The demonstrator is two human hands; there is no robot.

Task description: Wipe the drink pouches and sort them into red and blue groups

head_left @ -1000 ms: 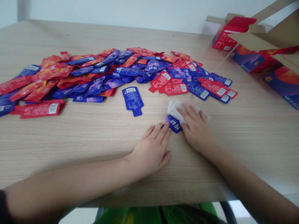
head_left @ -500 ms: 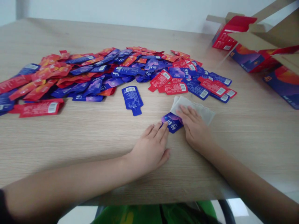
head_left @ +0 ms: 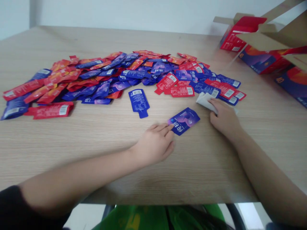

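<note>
Head view: wooden table [head_left: 72, 153] before pale wall [head_left: 144, 12].

Bright, even, soft daylight; faint shadows under hands [head_left: 155, 145] on surface [head_left: 96, 137]. Overall slight motion blur, print on packets [head_left: 115, 73] smeared; boxes [head_left: 261, 48] at right edge soft, stretched.

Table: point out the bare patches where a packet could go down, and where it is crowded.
Bare wood runs along the near table edge, in front of the left hand and right hand. Another bare strip lies behind the packet pile, toward the wall. Right of the white cloth is open too. Crowded: the pile itself and the boxes at far right.
</note>
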